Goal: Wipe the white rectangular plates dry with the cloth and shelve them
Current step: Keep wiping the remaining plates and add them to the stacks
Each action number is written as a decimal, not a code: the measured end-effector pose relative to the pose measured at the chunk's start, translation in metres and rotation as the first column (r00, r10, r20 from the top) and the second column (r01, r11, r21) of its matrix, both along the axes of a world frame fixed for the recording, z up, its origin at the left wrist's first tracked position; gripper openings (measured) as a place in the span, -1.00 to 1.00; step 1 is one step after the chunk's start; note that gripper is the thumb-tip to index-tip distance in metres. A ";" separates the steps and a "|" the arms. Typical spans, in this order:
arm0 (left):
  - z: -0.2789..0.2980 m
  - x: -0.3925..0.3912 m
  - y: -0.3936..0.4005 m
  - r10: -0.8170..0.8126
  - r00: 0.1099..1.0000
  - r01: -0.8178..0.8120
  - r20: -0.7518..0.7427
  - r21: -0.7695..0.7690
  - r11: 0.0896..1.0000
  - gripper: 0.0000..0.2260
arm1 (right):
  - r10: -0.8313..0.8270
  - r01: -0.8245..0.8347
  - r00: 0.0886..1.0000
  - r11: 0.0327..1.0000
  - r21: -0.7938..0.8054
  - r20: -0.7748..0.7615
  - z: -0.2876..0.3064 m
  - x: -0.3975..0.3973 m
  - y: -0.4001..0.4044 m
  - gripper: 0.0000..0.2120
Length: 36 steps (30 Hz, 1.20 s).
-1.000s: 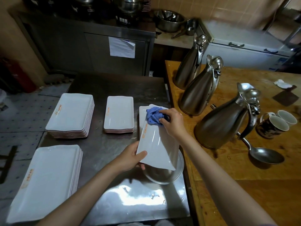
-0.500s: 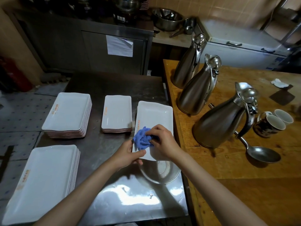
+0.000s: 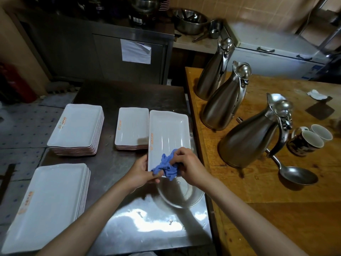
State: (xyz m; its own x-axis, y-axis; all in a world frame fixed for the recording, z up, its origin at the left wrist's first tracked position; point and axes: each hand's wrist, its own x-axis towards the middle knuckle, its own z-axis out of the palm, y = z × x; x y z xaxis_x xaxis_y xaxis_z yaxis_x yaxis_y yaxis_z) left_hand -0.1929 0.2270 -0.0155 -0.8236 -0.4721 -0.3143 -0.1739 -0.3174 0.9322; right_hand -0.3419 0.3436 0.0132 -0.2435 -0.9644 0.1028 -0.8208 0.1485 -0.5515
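Your left hand (image 3: 143, 171) grips the near-left corner of the white rectangular plate (image 3: 168, 133), held above the steel table (image 3: 129, 95); your right hand (image 3: 186, 166) pinches the blue cloth (image 3: 166, 168) against its near end. It's probably rigid, slick and breakable, so hold the rim edges firmly.

A restaurant back kitchen: steel worktable (image 3: 129, 100), stacked serving plates (image 3: 77, 130), 3 metal jugs (image 3: 245, 141), mixing bowl (image 3: 190, 20), tiled wall (image 3: 249, 8).
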 end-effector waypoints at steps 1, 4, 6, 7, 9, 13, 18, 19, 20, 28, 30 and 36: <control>0.000 0.001 -0.001 0.004 1.000 -0.004 0.000 -0.001 1.000 -0.57 | -0.001 0.001 1.000 1.000 -0.003 -0.007 -0.001 -0.001 0.001 -0.79; -0.001 0.002 -0.003 0.015 1.000 -0.015 0.021 -0.002 1.000 -0.56 | -0.015 0.015 0.999 1.000 0.008 -0.040 0.001 -0.004 0.004 -0.80; -0.002 0.003 -0.004 0.018 0.999 -0.018 0.037 -0.002 1.000 -0.54 | -0.021 0.022 0.998 1.000 0.004 -0.062 0.001 -0.006 0.005 -0.82; -0.002 0.003 -0.004 0.018 0.999 -0.018 0.044 -0.002 1.000 -0.53 | -0.026 0.026 0.997 1.000 0.003 -0.076 0.001 -0.008 0.005 -0.82; -0.001 0.004 -0.005 0.020 0.998 -0.020 0.051 -0.003 1.000 -0.53 | -0.029 0.029 0.993 1.000 -0.001 -0.112 0.001 -0.009 0.005 -0.83; -0.002 0.006 -0.007 0.031 0.997 -0.029 0.069 -0.017 0.999 -0.57 | -0.047 0.043 0.988 0.998 -0.035 -0.150 -0.003 -0.007 0.005 -0.82; -0.004 0.009 -0.015 0.050 0.994 -0.044 0.099 -0.070 0.997 -0.60 | -0.118 0.105 0.983 0.990 -0.098 -0.143 -0.008 -0.004 -0.002 -0.83; -0.005 0.010 -0.016 0.055 0.993 -0.047 0.102 -0.078 0.996 -0.62 | -0.138 0.125 0.983 0.986 -0.112 -0.118 -0.010 -0.003 -0.004 -0.84; -0.005 0.011 -0.018 0.058 0.992 -0.049 0.109 -0.079 0.996 -0.65 | -0.159 0.147 0.983 0.981 -0.125 -0.088 -0.010 -0.002 -0.006 -0.83; -0.016 0.026 -0.038 0.085 0.982 -0.078 0.171 -0.052 0.996 -0.70 | -0.426 0.461 0.877 0.877 -0.136 0.223 -0.008 0.002 -0.028 -0.77; -0.020 0.030 -0.046 0.094 0.979 -0.089 0.181 -0.034 0.995 -0.72 | -0.451 0.494 0.854 0.859 -0.131 0.260 -0.007 0.001 -0.035 -0.76; -0.028 0.037 -0.072 0.146 0.963 -0.161 0.225 0.047 0.986 -0.77 | -0.505 0.570 0.796 0.811 -0.133 0.333 -0.009 0.003 -0.058 -0.73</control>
State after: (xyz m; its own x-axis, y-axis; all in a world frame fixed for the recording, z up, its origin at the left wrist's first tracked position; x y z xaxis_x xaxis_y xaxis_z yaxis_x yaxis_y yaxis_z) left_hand -0.1563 0.1546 -0.0438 -0.6501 -0.5607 -0.5129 -0.3166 -0.4138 0.8536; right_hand -0.3393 0.2861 0.0047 -0.7642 -0.6289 0.1428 -0.4569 0.3717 -0.8081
